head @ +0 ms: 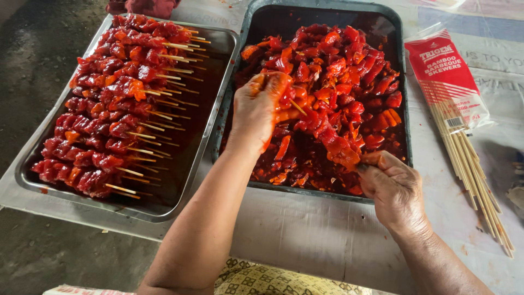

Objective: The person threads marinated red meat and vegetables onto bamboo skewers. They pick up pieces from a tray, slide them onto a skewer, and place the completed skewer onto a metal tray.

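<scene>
On the far left sits a steel tray (218,60) of finished meat skewers (103,104), sticks pointing right. Beside it, over the dark tray (406,109) of marinated meat chunks (349,82), the left hand (256,112) closes on a bamboo skewer (297,106) that already carries meat; its long axis runs down-right toward the right hand (393,188), which pinches the lowest red meat piece (344,153) on it. A pack of bare skewers (464,125) lies rightmost.

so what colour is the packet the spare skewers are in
Red and white skewer packet, clear lower down; head view.
</scene>
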